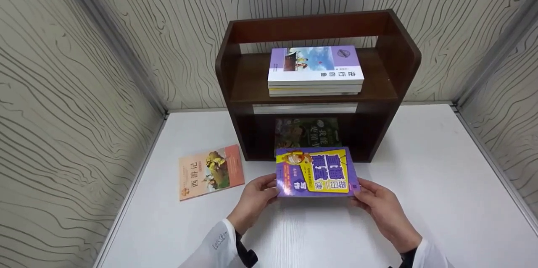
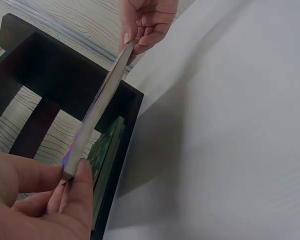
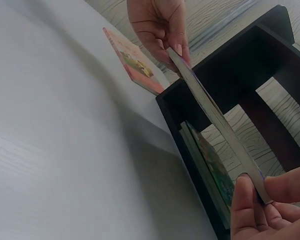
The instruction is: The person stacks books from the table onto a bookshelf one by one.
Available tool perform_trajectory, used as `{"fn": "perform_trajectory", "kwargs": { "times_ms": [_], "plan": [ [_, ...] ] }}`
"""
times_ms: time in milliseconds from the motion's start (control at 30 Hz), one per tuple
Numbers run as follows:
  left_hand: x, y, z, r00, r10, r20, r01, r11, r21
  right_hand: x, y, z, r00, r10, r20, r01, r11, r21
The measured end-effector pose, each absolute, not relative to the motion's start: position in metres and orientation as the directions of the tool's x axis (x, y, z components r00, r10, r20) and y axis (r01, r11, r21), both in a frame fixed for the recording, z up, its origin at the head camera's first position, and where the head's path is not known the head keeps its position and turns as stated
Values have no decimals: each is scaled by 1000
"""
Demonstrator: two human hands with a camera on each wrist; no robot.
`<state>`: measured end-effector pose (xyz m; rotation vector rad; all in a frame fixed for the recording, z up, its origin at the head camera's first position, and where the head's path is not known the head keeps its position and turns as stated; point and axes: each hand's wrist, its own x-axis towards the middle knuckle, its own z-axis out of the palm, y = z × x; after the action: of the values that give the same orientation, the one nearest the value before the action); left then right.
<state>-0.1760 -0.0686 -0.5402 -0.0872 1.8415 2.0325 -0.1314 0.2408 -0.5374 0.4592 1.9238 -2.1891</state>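
A purple and yellow book [image 1: 317, 171] is held level above the table, just in front of the shelf's lower compartment. My left hand [image 1: 257, 198] pinches its left edge between thumb and fingers. At the opposite end my right hand [image 1: 382, 209] pinches the right edge the same way. Both wrist views show the book [image 2: 97, 107] edge-on, raised off the white surface. Behind it, a green-covered book [image 1: 309, 131] lies flat in the lower compartment, partly hidden by the purple one; the right wrist view shows another book under that green book [image 3: 212, 170].
The dark brown two-tier shelf [image 1: 405, 66] stands against the patterned back wall. On its upper board rests a stack of several books [image 1: 315, 66], a white and purple one on top. An orange-pink book [image 1: 211, 172] lies on the white table [image 1: 437, 167] left of the shelf.
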Motion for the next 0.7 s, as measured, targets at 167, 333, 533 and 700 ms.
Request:
{"fn": "perform_trajectory", "kwargs": {
  "times_ms": [167, 333, 533, 700],
  "plan": [
    [-191, -68, -526, -938, 256, -234, -267, -103, 958, -142, 242, -524, -963, 32, -266, 260, -127, -957],
    [-211, -64, -514, -957, 205, -204, -231, -116, 966, -160, 242, -514, -982, 12, -189, 187, -86, -979],
    [-234, -59, -506, -979, 144, -142, -160, -125, 979, -188, 239, -506, -987, 48, -156, 154, -38, -987],
    [-253, -54, -504, -992, 93, -91, -99, -86, 991, -210, 237, -502, -988, 85, -128, 129, 2, -992]
  ]
}}
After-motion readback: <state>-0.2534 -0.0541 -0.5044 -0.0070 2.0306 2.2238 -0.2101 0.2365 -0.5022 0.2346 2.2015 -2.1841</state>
